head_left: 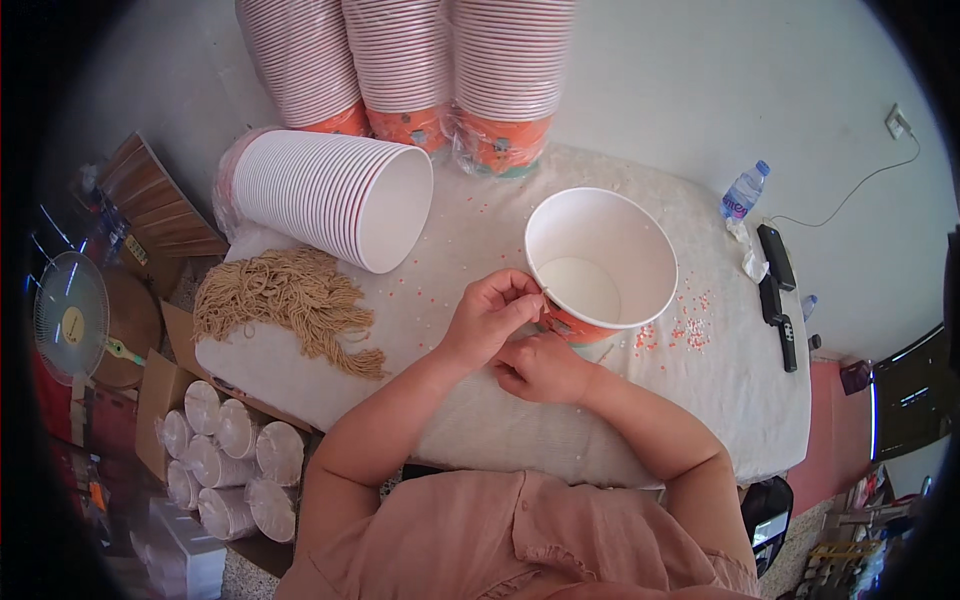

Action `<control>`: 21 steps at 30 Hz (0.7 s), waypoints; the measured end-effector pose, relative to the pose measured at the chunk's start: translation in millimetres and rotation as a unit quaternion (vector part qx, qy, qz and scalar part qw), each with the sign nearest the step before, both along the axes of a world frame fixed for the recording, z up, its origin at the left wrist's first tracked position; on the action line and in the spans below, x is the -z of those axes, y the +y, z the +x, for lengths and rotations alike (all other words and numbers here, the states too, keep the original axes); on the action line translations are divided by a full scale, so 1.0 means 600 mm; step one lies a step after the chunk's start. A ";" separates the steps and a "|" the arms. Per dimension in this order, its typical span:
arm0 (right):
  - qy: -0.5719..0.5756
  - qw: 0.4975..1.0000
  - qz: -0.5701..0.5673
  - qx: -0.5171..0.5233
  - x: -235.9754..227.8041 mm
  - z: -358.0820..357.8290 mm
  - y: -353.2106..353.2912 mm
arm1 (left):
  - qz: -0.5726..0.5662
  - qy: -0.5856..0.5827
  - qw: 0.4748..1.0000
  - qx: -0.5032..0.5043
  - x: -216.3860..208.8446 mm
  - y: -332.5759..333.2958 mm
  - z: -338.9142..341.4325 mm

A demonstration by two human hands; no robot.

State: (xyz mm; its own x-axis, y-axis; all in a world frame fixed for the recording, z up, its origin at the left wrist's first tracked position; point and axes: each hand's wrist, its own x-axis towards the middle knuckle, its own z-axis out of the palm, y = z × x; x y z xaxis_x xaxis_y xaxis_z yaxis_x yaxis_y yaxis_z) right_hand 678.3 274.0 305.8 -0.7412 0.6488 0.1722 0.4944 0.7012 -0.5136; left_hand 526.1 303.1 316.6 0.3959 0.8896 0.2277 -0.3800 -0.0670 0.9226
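A large white paper bucket (630, 240) with an orange printed outside stands upright on the cloth-covered table, its mouth facing up. At its near left side, my left hand (490, 315) has thumb and forefinger pinched together just by the rim. A thin tan strand seems to show at those fingertips, too small to be sure of. Below it, my right hand (545, 368) is curled closed against the bucket's lower near side, and whatever its fingers hold is hidden. To the left lies a heap of cut tan twine (280, 300).
A wrapped stack of buckets (310, 190) lies on its side behind the twine. Taller stacks (510, 80) stand against the wall. Orange and white bits (690, 325) are scattered right of the bucket. A water bottle (744, 190) and black devices (775, 258) sit along the right edge.
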 end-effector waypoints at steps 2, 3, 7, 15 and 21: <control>-0.004 1.000 0.012 0.001 0.002 0.000 -0.001 | -0.001 0.003 1.000 0.000 -0.003 -0.001 0.000; 0.001 1.000 0.012 0.005 0.004 0.001 -0.002 | -0.002 0.006 1.000 -0.001 -0.006 -0.003 0.000; -0.016 1.000 0.006 0.015 -0.002 0.001 -0.006 | -0.007 -0.001 1.000 0.000 -0.009 -0.006 0.002; -0.012 1.000 0.013 0.011 -0.004 0.001 -0.008 | -0.005 0.003 1.000 -0.016 -0.011 -0.008 0.005; -0.020 0.999 0.030 0.013 -0.007 -0.003 -0.011 | 0.037 0.021 0.998 -0.040 -0.012 -0.005 0.005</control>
State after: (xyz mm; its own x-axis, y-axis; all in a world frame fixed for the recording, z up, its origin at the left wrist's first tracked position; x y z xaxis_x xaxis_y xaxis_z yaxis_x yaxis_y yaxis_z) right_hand 676.7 267.2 310.2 -0.7317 0.6569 0.1818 0.5322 0.7173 -0.4498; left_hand 528.9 299.9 323.9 0.3346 0.8999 0.2796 -0.3322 -0.1651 0.9287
